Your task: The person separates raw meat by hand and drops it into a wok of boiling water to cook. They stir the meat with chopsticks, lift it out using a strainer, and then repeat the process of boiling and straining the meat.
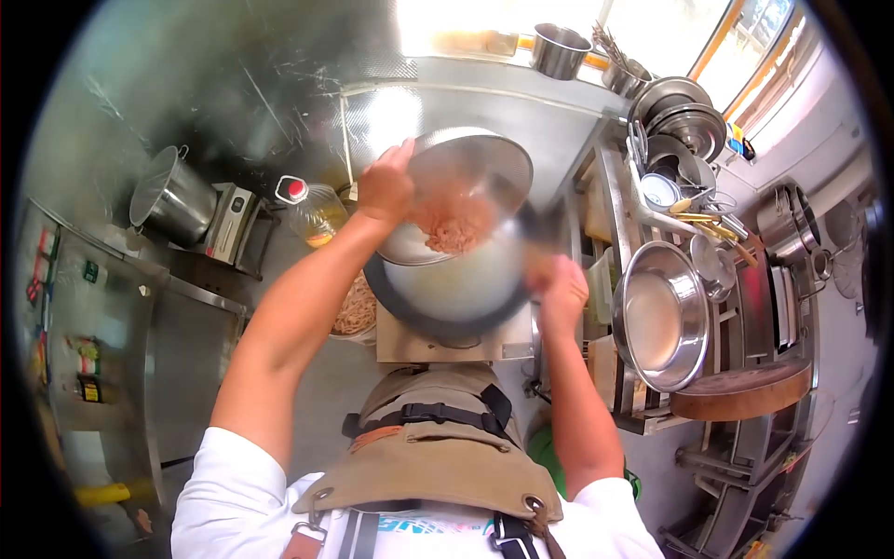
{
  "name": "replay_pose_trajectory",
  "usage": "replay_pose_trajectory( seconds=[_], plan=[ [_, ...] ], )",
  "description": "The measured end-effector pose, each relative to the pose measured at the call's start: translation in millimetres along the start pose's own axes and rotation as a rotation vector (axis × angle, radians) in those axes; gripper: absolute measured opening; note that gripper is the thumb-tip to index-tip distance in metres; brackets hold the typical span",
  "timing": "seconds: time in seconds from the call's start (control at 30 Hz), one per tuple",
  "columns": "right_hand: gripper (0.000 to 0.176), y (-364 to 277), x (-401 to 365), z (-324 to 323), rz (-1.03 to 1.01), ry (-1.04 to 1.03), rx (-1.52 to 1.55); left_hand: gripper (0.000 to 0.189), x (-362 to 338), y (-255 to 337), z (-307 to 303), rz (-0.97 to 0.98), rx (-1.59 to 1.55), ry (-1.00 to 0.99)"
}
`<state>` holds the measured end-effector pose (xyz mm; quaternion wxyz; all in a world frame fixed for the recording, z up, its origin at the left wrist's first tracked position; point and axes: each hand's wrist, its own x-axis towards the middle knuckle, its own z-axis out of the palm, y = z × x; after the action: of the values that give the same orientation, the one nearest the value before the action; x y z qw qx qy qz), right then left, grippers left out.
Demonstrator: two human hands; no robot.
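Note:
My left hand [386, 186] grips the rim of a large metal bowl [503, 163], tilted over a wok. Pinkish pieces of raw meat [452, 224] lie at the bowl's lower side, partly smeared by motion. Below it is the dark-rimmed wok [456, 303], its pale inside blurred. At the wok's right side, my right hand [561, 284] is closed round what looks like its short brown handle; blur hides the exact grip. The bowl covers the far part of the wok.
A tub of shredded food [356, 312] and an oil jug [317, 216] stand left of the wok. Further left, a steel pot [172, 194] sits near a scale-like box. On the right, a rack holds a steel basin [659, 317], utensils and a round wooden board [742, 391].

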<state>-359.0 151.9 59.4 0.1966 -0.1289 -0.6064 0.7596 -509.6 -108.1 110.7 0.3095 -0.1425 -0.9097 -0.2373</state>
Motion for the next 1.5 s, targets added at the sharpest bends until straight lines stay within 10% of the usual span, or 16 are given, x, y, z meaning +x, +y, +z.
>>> replay_pose_trajectory(
  seconds=[0.47, 0.83, 1.1, 1.5],
  plan=[
    [0.008, 26.1, 54.3, 16.5, -0.649, -0.229, -0.592, 0.048, -8.0, 41.9, -14.7, 0.415, 0.098, 0.172],
    [0.006, 30.8, 38.3, 41.3, -0.748, -0.581, -0.620, 0.045, 2.6, 52.9, -44.5, 0.414, 0.058, 0.296],
    [0.015, 27.9, 28.9, -40.3, -0.375, -0.367, -0.469, 0.038, -31.7, -18.9, -84.4, -0.335, -0.075, 0.488],
    [0.017, 141.5, 78.2, 60.7, -0.609, -0.699, -0.820, 0.042, -182.6, -60.1, -157.6, -1.246, -0.753, 0.787]
  ],
)
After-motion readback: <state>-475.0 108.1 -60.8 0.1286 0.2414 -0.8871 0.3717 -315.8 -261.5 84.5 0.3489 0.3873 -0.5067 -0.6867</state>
